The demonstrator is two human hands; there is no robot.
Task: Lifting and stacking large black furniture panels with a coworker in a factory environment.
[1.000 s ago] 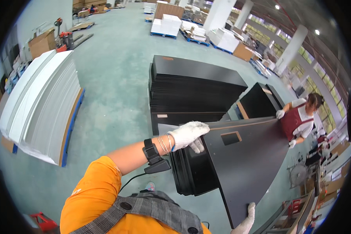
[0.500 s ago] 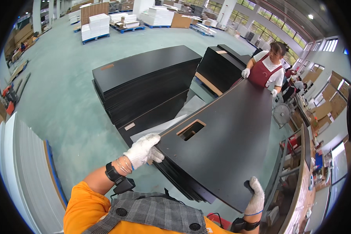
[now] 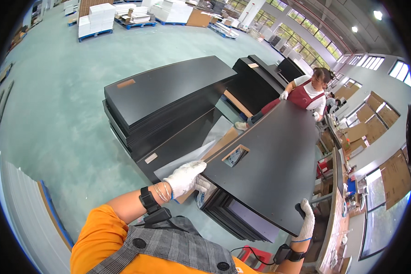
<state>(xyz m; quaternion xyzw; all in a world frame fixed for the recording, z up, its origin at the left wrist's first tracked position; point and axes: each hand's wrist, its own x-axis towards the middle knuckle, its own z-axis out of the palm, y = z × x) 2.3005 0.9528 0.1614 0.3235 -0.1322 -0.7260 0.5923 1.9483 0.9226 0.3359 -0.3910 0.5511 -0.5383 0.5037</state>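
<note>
A large black panel (image 3: 278, 155) with a rectangular cutout near its left edge is held between me and a co-worker. My left hand (image 3: 186, 178), in a white knit glove, is closed on its near left corner. My right hand (image 3: 307, 219), gloved too, grips the near right edge, its fingertips hidden. At the far end, a co-worker (image 3: 302, 93) in a dark red apron and white gloves holds the panel. Below it stands a stack of similar panels (image 3: 230, 214). Through the cutout, something pale and patterned shows.
Left of the held panel is a tall stack of black panels (image 3: 169, 91), with a lower pile (image 3: 176, 141) beside it. More black panels (image 3: 255, 82) stand behind. White boards (image 3: 25, 214) lean at lower left. A cluttered workbench (image 3: 335, 205) runs along the right; a red stool (image 3: 255, 258) is near me.
The held panel has shifted right, away from the left pile, with my hands and the co-worker still on it. More of the stack below and the co-worker's leg now show.
</note>
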